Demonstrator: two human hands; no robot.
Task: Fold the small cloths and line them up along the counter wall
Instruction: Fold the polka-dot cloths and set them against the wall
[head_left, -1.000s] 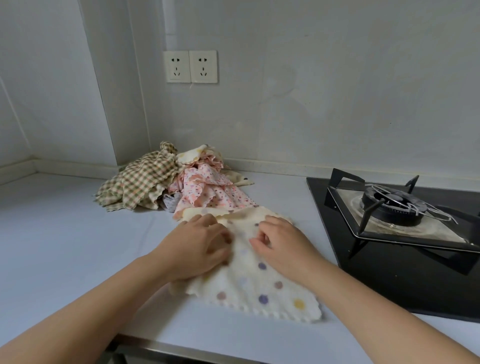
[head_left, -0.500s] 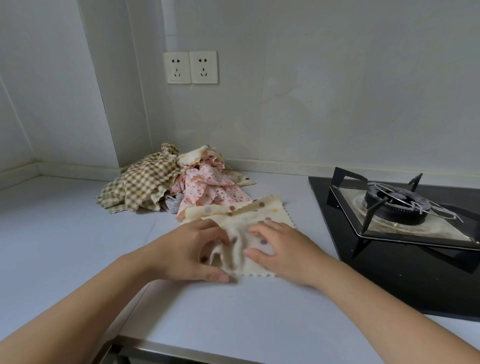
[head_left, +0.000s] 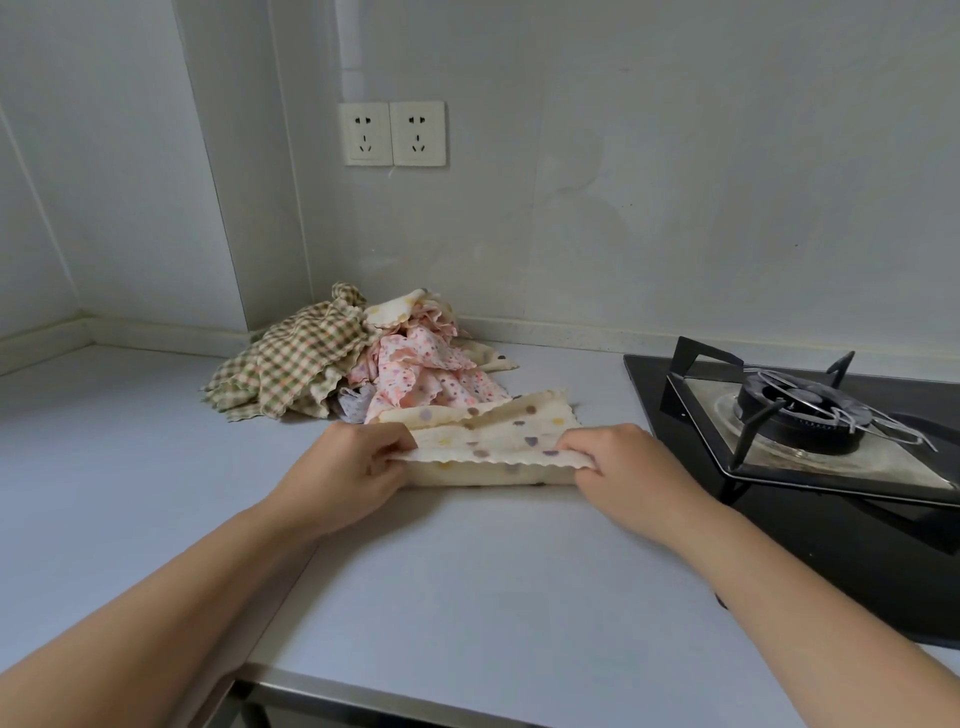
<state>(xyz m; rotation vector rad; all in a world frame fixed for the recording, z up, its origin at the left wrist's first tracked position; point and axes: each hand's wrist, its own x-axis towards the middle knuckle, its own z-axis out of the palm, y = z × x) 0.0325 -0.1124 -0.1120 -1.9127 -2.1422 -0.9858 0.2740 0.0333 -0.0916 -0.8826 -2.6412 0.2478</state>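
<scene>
Just left of the gas stove (head_left: 810, 431), on the grey counter (head_left: 467, 571), lay the cream dotted cloth (head_left: 493, 441), partly folded. Its long axis ran from left to right, about parallel to the counter wall (head_left: 675, 208), and the scalloped free edge was lifted a little and faced toward the person. The left hand (head_left: 343, 467) held the end of the cloth farther from the stove, with fingers curled together and pinching that lifted edge. The right hand (head_left: 618, 467) pinched the same edge at the end nearer to the stove, thumb and fingers closed on the fabric. So the cloth was stretched between the two hands, its ends inside the fingers. Behind the cloth, farther from the stove and against the wall, sat a pile of unfolded cloths: a green checked cloth (head_left: 291, 369) and a pink flowered cloth (head_left: 421, 374) touching each other.
</scene>
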